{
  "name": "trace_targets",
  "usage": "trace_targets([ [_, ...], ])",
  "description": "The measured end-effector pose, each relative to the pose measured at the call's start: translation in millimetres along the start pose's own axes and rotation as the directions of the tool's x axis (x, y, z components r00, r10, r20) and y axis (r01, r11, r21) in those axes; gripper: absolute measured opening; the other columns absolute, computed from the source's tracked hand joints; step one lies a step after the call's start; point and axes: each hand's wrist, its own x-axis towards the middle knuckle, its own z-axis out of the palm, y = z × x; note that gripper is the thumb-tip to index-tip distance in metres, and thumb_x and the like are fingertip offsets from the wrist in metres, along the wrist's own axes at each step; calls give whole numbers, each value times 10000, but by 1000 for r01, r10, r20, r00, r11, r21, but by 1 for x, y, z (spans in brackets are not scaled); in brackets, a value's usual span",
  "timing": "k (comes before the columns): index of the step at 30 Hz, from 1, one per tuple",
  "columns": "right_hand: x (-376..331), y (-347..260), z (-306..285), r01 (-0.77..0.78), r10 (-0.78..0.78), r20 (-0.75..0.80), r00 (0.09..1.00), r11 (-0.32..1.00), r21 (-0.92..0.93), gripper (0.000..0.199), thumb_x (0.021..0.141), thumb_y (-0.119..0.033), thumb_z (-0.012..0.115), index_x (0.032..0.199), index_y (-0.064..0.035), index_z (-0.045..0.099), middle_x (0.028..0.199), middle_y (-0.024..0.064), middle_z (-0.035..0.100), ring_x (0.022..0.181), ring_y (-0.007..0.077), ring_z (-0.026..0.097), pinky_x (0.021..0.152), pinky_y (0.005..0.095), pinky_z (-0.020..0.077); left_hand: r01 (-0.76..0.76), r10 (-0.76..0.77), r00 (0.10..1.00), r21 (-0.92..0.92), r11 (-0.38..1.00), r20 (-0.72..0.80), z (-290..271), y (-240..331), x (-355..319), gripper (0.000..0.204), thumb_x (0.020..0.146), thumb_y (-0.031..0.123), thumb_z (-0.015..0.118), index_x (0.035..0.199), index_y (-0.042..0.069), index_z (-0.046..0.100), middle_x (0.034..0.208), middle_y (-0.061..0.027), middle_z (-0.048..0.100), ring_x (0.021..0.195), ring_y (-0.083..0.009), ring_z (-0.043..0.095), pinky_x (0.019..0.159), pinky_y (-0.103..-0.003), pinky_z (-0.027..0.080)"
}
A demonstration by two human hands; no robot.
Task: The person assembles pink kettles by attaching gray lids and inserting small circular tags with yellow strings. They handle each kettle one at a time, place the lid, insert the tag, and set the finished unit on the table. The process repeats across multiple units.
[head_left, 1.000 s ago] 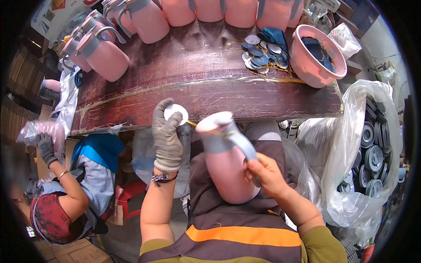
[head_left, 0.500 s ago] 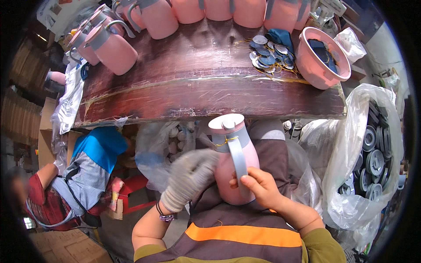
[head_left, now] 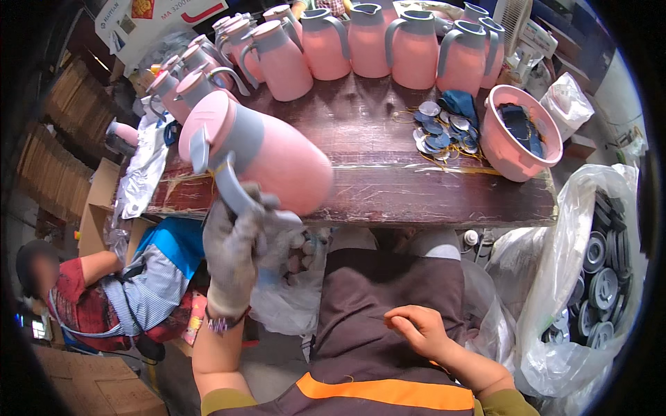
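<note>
A pink insulated jug with a grey neck and a pink lid tilts in the air over the near left edge of the table. My left hand, in a grey-white knit glove, is closed round its grey handle. Some thin yellow cord shows at the top of that handle. Over my lap hovers my bare right hand, empty, its fingers loosely bent.
Several pink jugs line the table's far and left sides. Corded round tags lie beside a pink bucket. At right stands a plastic bag of grey lids. Another person sits at left.
The jug has risen from my lap toward the table's left and tipped over sideways. My left hand has taken its handle; my right hand has let go. The view has shifted upward.
</note>
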Motion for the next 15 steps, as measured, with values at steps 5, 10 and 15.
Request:
trace_targets([
  [5,-3,9,-5,-88,91,-55,994,995,46,130,894,-91,590,967,-9,660,853,107,689,778,204,680,696,286,520,-21,46,989,183,983,-137,-50,-56,70,225,944,176,559,1126,44,542,920,-59,660,508,-18,412,434,-167,326],
  [10,-4,34,-25,-144,153,-144,978,987,69,137,898,-93,580,962,-1,659,838,107,688,772,190,677,693,282,516,-47,119,942,230,972,-312,-119,-91,150,329,920,76,550,1232,24,459,952,-59,614,630,-63,575,482,-181,442],
  [15,8,65,-48,-217,283,-228,932,936,278,170,937,-97,540,983,24,650,859,90,687,774,145,665,708,262,532,-87,515,703,659,747,-491,-138,-129,187,469,870,123,613,1281,-12,432,996,-73,554,849,-180,538,799,-301,464],
])
